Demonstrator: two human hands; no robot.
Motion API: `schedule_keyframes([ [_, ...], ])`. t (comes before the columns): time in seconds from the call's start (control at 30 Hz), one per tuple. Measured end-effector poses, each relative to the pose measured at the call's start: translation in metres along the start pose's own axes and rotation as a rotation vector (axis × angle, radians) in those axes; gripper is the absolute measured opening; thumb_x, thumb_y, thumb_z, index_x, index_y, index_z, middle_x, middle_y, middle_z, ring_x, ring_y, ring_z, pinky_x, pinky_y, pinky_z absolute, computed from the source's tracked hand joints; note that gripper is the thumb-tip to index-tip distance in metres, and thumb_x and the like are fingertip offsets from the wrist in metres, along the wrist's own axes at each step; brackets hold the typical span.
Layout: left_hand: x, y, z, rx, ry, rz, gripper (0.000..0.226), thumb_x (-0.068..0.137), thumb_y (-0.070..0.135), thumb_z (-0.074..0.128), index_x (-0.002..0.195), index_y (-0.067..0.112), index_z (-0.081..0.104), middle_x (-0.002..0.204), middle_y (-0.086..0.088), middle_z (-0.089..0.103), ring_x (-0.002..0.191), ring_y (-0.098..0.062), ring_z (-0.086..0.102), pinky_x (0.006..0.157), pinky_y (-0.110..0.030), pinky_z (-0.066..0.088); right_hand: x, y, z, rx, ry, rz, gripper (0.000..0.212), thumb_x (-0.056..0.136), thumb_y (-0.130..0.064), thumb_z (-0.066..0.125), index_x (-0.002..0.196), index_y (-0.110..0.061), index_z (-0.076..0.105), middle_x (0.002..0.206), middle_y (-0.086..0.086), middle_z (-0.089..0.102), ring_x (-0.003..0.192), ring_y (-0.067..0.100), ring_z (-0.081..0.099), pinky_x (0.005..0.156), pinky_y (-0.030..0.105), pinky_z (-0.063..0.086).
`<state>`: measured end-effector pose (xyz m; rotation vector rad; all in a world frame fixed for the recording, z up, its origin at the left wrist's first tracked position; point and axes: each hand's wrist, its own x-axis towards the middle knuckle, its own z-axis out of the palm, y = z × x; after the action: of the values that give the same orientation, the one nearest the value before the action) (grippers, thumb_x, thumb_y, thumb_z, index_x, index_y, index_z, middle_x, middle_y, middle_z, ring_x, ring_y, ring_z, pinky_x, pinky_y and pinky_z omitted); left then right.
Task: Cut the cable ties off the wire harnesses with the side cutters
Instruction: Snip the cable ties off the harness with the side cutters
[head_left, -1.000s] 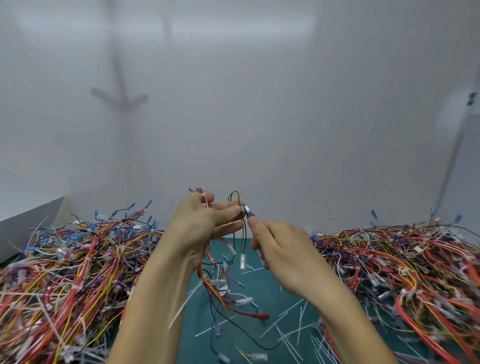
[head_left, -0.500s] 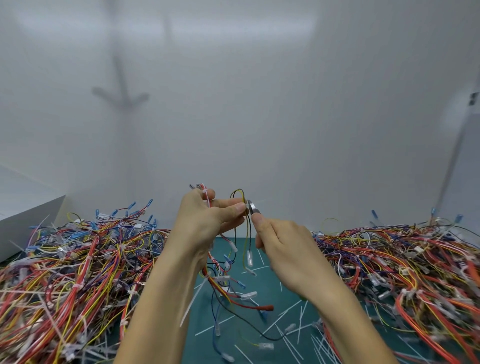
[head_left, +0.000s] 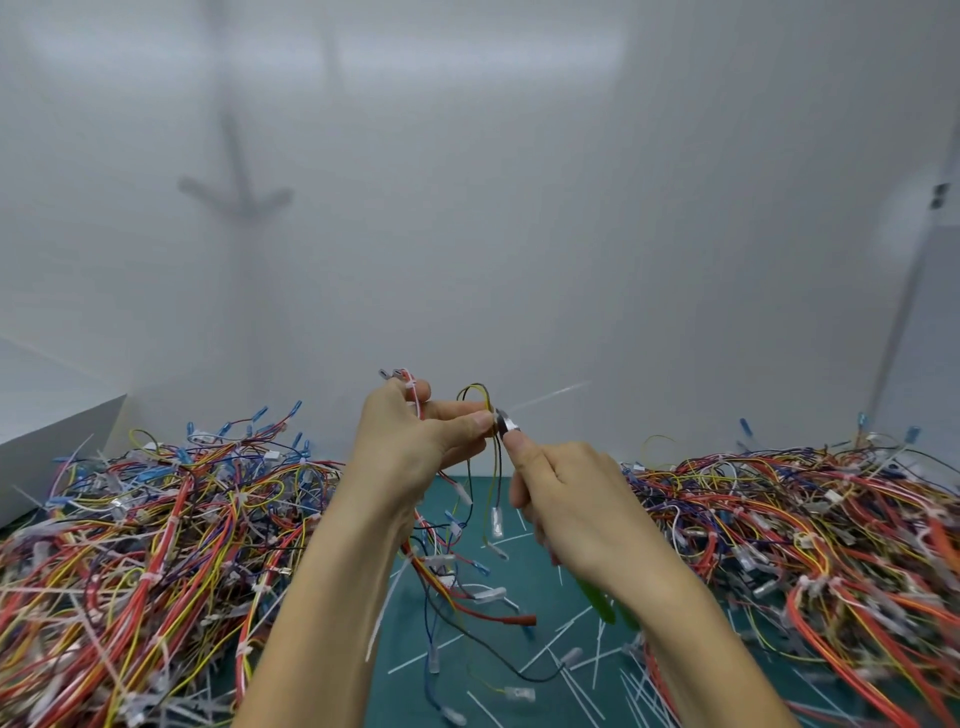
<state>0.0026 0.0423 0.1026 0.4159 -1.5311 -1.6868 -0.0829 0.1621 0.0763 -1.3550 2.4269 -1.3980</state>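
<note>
Fingers of the left hand pinch the wire harness aloft; right hand grips the side cutters, fingers curled.

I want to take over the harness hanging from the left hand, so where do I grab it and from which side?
On the harness, probably grip the bunched red wires just under the left hand, from the near side between the forearms. Higher, that hand and the side cutters crowd it; lower, the wires splay into loose ends.

No text, label, brand, number or sign can be read anywhere.
</note>
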Motion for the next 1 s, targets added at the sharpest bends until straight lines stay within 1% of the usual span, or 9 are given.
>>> schedule_keyframes([
  [0.13,0.001,-0.006,0.002,0.111,0.014,0.035,0.045,0.077,-0.013,0.073,0.093,0.009,0.037,0.092,-0.021,0.071,0.09,-0.035,0.071,0.075,-0.036,0.061,0.002,0.004,0.001,0.108,-0.052,0.099,0.066,0.102,-0.053,0.037,0.057,-0.012,0.061,0.048,0.001,0.054,0.046,0.024,0.055,0.057,0.041,0.053],
  [0.3,0.004,-0.011,0.0,0.248,0.043,0.13,0.043,0.078,-0.007,0.075,0.088,0.015,0.039,0.084,-0.01,0.069,0.088,-0.033,0.069,0.089,-0.045,0.056,0.001,0.004,0.005,0.354,-0.157,0.2,0.061,0.102,-0.052,0.038,0.069,-0.007,0.062,0.048,0.001,0.052,0.04,0.023,0.051,0.046,0.032,0.048],
  [0.43,0.005,-0.014,-0.001,0.224,0.018,0.107,0.044,0.078,-0.004,0.076,0.087,0.014,0.036,0.082,-0.01,0.066,0.08,-0.024,0.066,0.075,-0.04,0.062,0.004,-0.002,0.004,0.551,-0.155,0.255,0.061,0.103,-0.052,0.036,0.071,-0.006,0.061,0.05,0.005,0.053,0.041,0.022,0.051,0.048,0.034,0.052],
  [0.53,0.005,-0.011,0.001,0.285,0.037,0.096,0.035,0.086,0.02,0.074,0.087,0.013,0.039,0.087,-0.009,0.057,0.083,-0.017,0.062,0.07,-0.03,0.062,0.004,-0.004,-0.001,0.557,-0.133,0.247,0.061,0.102,-0.053,0.037,0.073,-0.006,0.063,0.055,0.007,0.058,0.047,0.022,0.056,0.058,0.04,0.056],
  [0.6,0.005,-0.007,0.005,0.298,0.081,0.061,0.032,0.093,0.039,0.061,0.086,0.011,0.048,0.088,-0.005,0.054,0.083,-0.015,0.06,0.071,-0.029,0.06,0.002,-0.005,-0.004,0.544,-0.107,0.207,0.055,0.1,-0.05,0.044,0.077,-0.005,0.065,0.058,0.005,0.062,0.051,0.02,0.058,0.06,0.039,0.057],
  [0.67,0.005,-0.002,0.007,0.135,0.078,-0.051,0.04,0.101,0.046,0.042,0.09,0.011,0.058,0.093,-0.005,0.06,0.084,-0.015,0.061,0.069,-0.029,0.057,0.0,-0.006,-0.007,0.509,-0.094,0.13,0.042,0.094,-0.045,0.058,0.081,-0.006,0.067,0.06,0.002,0.066,0.053,0.017,0.06,0.062,0.039,0.058],
  [0.77,0.006,0.004,0.005,-0.169,-0.019,-0.174,0.056,0.102,0.05,0.032,0.108,0.005,0.064,0.118,-0.012,0.065,0.105,-0.02,0.063,0.077,-0.035,0.053,-0.004,-0.01,-0.007,0.41,-0.071,0.018,0.028,0.085,-0.038,0.073,0.079,-0.011,0.069,0.059,-0.001,0.066,0.052,0.015,0.062,0.062,0.037,0.058],
  [0.93,0.002,0.01,0.005,-0.462,-0.175,-0.217,0.072,0.098,0.052,0.034,0.144,-0.003,0.039,0.147,-0.016,0.045,0.134,-0.026,0.046,0.111,-0.052,0.036,-0.006,-0.013,0.001,0.409,-0.012,-0.038,0.021,0.084,-0.031,0.076,0.076,-0.013,0.068,0.051,0.003,0.059,0.045,0.018,0.058,0.055,0.037,0.058],
  [1.0,0.0,0.011,0.006,-0.519,-0.213,-0.228,0.075,0.098,0.052,0.034,0.147,-0.004,0.033,0.151,-0.017,0.041,0.138,-0.029,0.042,0.117,-0.052,0.027,-0.005,-0.012,0.001,0.38,0.031,-0.045,0.022,0.083,-0.031,0.076,0.077,-0.012,0.068,0.05,0.003,0.06,0.044,0.016,0.059,0.056,0.037,0.059],
])
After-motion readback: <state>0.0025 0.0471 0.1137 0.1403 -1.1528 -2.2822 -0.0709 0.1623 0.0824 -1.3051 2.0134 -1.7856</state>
